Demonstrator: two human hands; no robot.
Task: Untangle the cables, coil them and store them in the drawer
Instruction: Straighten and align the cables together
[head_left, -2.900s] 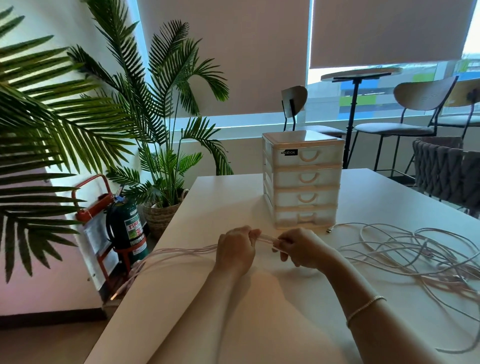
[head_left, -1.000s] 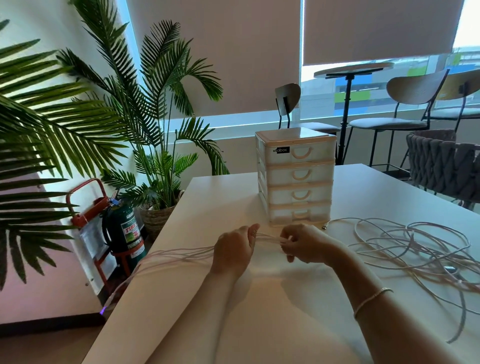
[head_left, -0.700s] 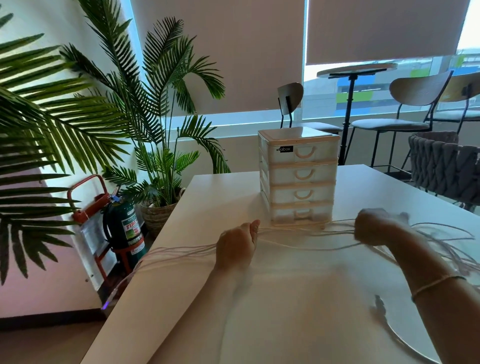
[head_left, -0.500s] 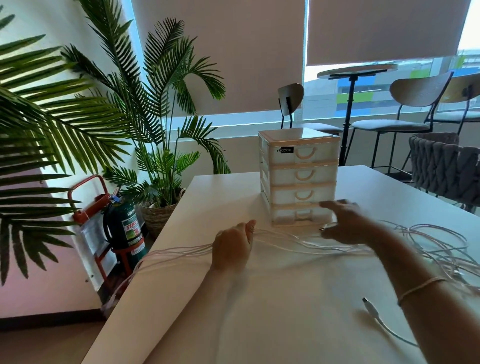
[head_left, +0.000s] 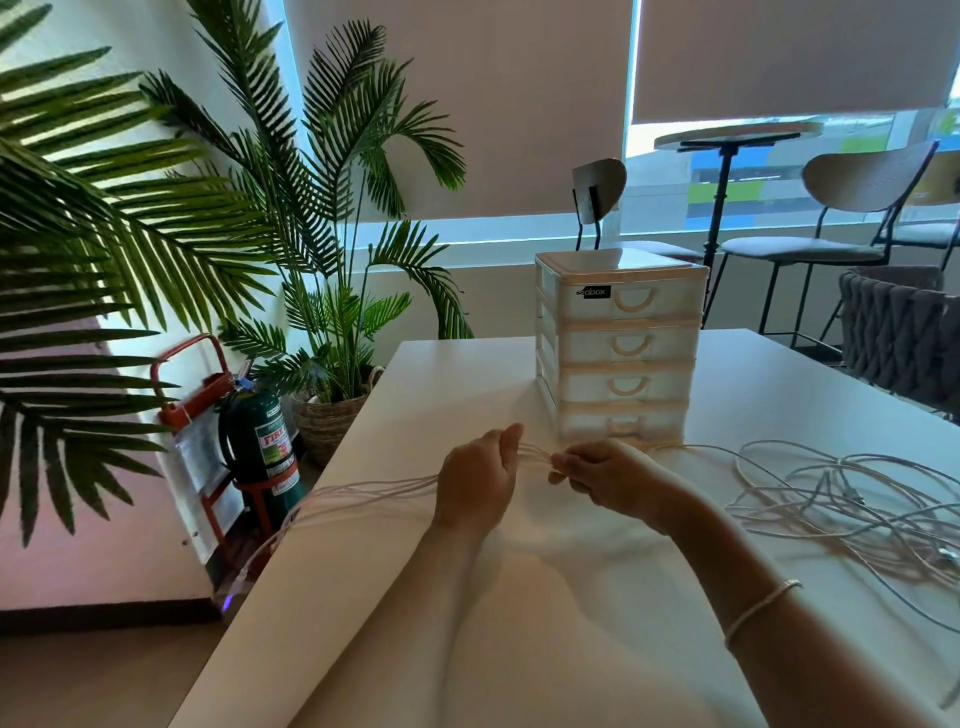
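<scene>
The right hand (head_left: 605, 475) is back beside the left hand (head_left: 480, 478), pinching the strands close to it, after reaching out right toward the loose cables (head_left: 831, 493) and the drawer unit (head_left: 621, 348). The loose pile lies more gathered, and the plug end near the table's (head_left: 441, 374) front edge is gone from there.

"abox" — black label, top drawer (head_left: 628, 300); "FIRE" — green extinguisher (head_left: 262, 439).

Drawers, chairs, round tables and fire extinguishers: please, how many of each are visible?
Drawers, in the white unit: 4
Chairs by the window: 3
Round tables: 1
Fire extinguishers: 1
Total: 9
</scene>
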